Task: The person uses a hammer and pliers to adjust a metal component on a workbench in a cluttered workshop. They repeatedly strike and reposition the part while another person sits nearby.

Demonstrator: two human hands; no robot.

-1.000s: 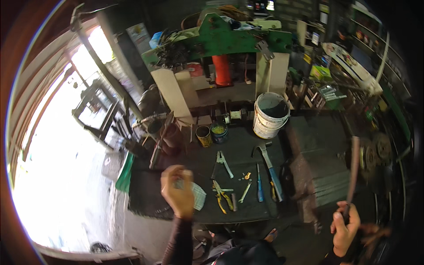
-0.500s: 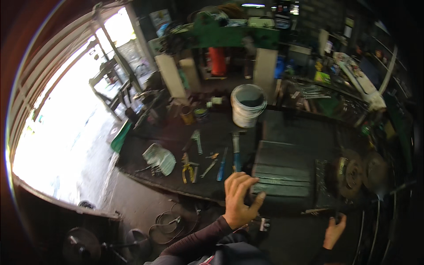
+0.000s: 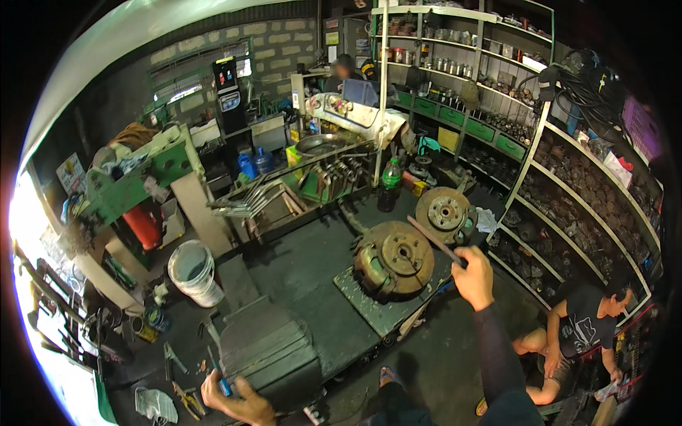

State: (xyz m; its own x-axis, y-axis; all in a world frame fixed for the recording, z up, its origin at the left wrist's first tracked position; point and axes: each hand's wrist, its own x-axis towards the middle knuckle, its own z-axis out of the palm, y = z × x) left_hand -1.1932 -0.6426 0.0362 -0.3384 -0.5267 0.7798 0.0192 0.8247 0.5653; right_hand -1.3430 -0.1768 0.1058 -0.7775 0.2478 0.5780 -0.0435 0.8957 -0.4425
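Observation:
My right hand [image 3: 474,278] is raised over the bench's right side. It is closed on the dark end of a long, slim brownish bar [image 3: 435,239], which looks like a file and points up and left past a rusty brake disc with its hub [image 3: 406,255]. At the lower left, my left hand [image 3: 238,403] has its fingers curved and apart, beside the near left edge of a large dark metal block with a ridged top [image 3: 273,351]. A hammer's blue handle [image 3: 225,386] shows between its thumb and fingers; I see no grip on it.
A second brake disc [image 3: 446,213] and a dark bottle with a green cap [image 3: 390,183] stand farther back. A white bucket [image 3: 195,273], pliers [image 3: 188,401] and a crumpled glove [image 3: 155,405] are leftward. Someone sits low at right [image 3: 582,330]; loaded shelves [image 3: 568,213] rise behind.
My view has swung right, bringing the discs, shelves and seated person into clear sight. My right hand has risen from the bench's near edge with the bar. The left stays by the block.

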